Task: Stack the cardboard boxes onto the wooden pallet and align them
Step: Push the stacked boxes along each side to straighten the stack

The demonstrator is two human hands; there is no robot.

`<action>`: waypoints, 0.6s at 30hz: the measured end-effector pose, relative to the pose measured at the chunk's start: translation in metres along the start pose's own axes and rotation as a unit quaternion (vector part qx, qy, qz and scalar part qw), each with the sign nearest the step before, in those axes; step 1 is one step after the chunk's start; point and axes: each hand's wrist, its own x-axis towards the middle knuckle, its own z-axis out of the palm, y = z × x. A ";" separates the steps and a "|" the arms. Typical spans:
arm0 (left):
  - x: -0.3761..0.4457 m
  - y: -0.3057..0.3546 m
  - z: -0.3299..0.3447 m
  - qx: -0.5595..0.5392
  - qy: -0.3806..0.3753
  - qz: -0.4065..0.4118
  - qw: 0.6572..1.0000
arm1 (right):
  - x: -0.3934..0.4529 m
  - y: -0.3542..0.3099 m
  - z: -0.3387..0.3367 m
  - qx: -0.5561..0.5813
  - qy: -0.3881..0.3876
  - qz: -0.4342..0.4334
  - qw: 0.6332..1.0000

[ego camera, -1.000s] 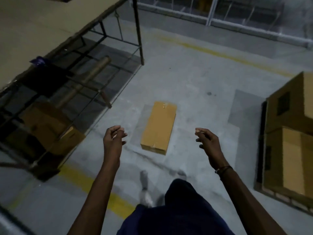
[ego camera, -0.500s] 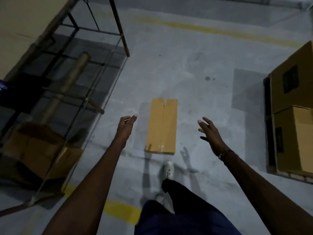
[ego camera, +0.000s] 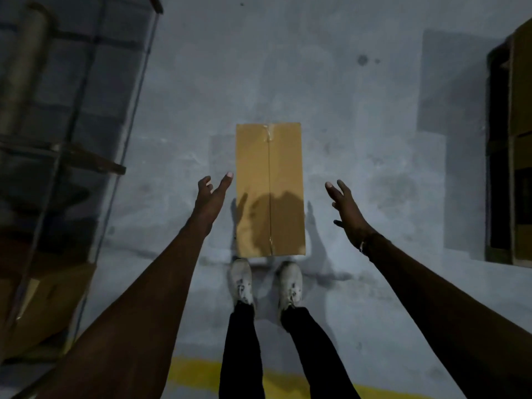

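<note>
Nearest the camera, a yellow floor line (ego camera: 195, 372) crosses the near edge of the concrete floor (ego camera: 359, 139), and the person's two shoes (ego camera: 241, 282) stand just past it, toes almost touching the near short end of the cardboard box (ego camera: 270, 188). The box lies flat on the floor, long axis running away from the person, taped seam up the middle.

Left hand (ego camera: 211, 197) hovers beside the box's left long edge, fingers straight and spread, holding nothing. Right hand (ego camera: 347, 205) hovers apart from the right long edge, fingers also spread, empty. Neither hand touches the box.

Risks, as a judgement:
- The box is long and narrow, so gripping it at the near half only would likely make the far end dip or swing on the lift.
- Bare palms on smooth cardboard sides could slip if the squeeze is uneven.
- Toes are right at the box end, so a dropped box would land on the feet.
- Light is dim, so edges are hard to read.

At the left, a metal rack (ego camera: 95, 168) with a cardboard tube (ego camera: 23, 70) stands near and could snag the box on a turn. Stacked boxes (ego camera: 521, 139) sit at the far right edge of view. The pallet under them cannot be made out, so alignment there cannot be judged.
</note>
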 end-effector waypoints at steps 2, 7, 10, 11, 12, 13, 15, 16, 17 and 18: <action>0.053 -0.021 0.014 0.011 -0.008 -0.003 1.000 | 0.050 0.021 0.011 -0.006 0.011 -0.003 1.000; 0.173 -0.079 0.049 0.023 -0.017 -0.013 0.999 | 0.173 0.083 0.032 -0.035 0.033 -0.005 0.999; 0.225 -0.117 0.066 0.029 -0.028 -0.027 0.999 | 0.230 0.120 0.043 -0.034 0.036 -0.005 0.999; 0.239 -0.129 0.070 0.030 -0.033 -0.030 0.999 | 0.245 0.131 0.048 -0.034 0.035 -0.002 0.999; 0.251 -0.140 0.074 0.030 -0.039 -0.032 0.998 | 0.259 0.141 0.052 -0.031 0.035 0.004 0.999; 0.261 -0.151 0.078 0.032 -0.044 -0.033 0.998 | 0.272 0.150 0.056 -0.026 0.033 0.008 0.999; 0.275 -0.166 0.086 0.031 -0.054 -0.034 0.998 | 0.293 0.170 0.062 -0.019 0.025 0.007 0.999; 0.281 -0.172 0.089 0.025 -0.060 -0.033 0.997 | 0.302 0.178 0.064 -0.019 0.019 0.004 1.000; 0.283 -0.175 0.092 0.017 -0.070 -0.029 0.997 | 0.308 0.187 0.065 -0.023 0.014 -0.007 1.000; 0.285 -0.179 0.095 0.013 -0.083 -0.015 0.996 | 0.313 0.193 0.066 -0.030 0.013 -0.018 0.999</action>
